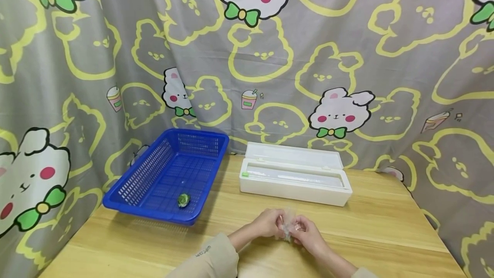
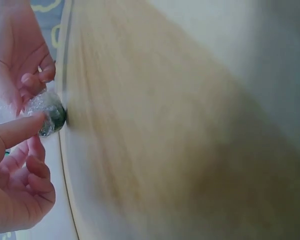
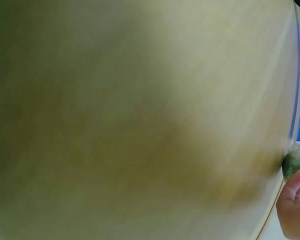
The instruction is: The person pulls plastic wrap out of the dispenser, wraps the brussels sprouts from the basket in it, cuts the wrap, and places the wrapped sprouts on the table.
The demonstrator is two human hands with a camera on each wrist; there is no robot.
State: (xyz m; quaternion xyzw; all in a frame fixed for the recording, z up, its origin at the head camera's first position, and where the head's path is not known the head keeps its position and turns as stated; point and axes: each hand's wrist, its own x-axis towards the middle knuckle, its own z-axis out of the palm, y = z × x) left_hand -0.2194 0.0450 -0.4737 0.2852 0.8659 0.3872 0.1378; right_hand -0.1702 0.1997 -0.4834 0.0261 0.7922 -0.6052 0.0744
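Between my two hands, just above the table, is a small round green thing wrapped in clear cling film; its exact kind is blurred. My left hand pinches it from the left, index finger pressed on the film in the left wrist view. From the other side my right hand grips the bunched film with thumb and fingers. The right wrist view catches only part of the green bundle at its edge, against the right fingertips. In the head view, fingers and crumpled film hide most of it.
A blue plastic basket stands at the left with one small round green-and-white leafy piece in it. Behind the hands, a white cling film box has its lid raised, a film roll and a green slider inside. A patterned curtain hangs behind.
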